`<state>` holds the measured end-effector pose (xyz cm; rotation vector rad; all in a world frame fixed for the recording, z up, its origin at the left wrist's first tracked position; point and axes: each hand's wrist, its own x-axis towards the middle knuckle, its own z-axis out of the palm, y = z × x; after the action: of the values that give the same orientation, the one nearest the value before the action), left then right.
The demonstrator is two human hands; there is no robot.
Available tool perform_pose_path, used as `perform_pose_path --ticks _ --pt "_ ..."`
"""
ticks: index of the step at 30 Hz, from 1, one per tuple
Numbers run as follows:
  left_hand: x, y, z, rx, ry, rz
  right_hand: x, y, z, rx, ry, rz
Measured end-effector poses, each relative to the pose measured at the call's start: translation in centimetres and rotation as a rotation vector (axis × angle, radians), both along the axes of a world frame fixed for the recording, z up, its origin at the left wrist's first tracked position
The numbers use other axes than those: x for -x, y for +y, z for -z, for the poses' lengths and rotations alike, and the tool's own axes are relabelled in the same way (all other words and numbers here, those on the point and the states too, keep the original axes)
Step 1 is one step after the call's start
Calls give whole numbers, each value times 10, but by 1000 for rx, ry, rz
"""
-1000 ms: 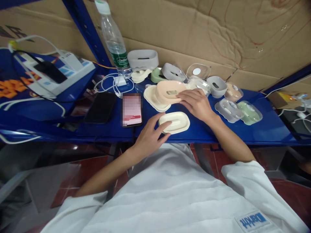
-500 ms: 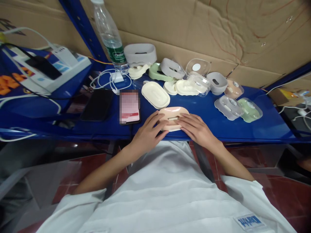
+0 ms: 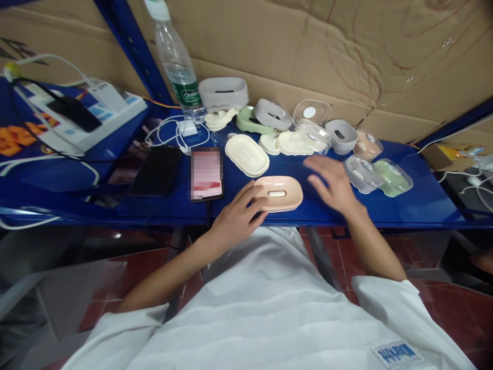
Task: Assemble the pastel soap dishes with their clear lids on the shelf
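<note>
A peach oval soap dish [image 3: 285, 196] with a slot and a cream insert showing in its middle sits at the table's front edge. My left hand [image 3: 239, 213] grips its left end, fingers over the rim and thumb at the near side. My right hand [image 3: 333, 185] is off the dish, to its right above the table, open and holding nothing. Just behind the dish lies a cream oval tray [image 3: 246, 155]. Beyond my right hand are a grey soap dish with a clear cover [image 3: 362, 173] and a green one [image 3: 393, 177].
Along the back stand a water bottle [image 3: 179, 77], a grey dish [image 3: 224, 93], a green dish [image 3: 250, 121] and several clear lids and cream pieces. A lit phone [image 3: 207, 174], a dark phone [image 3: 156, 170] and a power strip [image 3: 77, 136] with cables lie left.
My right hand has let go of the soap dish and moved right and a little up. My left hand stays on the dish's left end.
</note>
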<state>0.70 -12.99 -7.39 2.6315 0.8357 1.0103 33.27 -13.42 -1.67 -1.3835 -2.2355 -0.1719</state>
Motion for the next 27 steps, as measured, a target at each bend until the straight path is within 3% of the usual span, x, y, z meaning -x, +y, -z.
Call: perform_pose_path --ticks 4,9,15,22,27 --pt "0 1 2 -22 -11 4 -53 68 -6 27 43 295" --pt "0 2 3 -34 -14 14 -75 108 13 44 94 355" --pt "1 3 0 31 -7 19 -71 108 23 -39 169 296" --pt "0 2 -1 12 -22 25 -51 85 13 -219 211 182" --pt "0 3 -2 -5 -30 38 -46 77 17 -135 274 205"
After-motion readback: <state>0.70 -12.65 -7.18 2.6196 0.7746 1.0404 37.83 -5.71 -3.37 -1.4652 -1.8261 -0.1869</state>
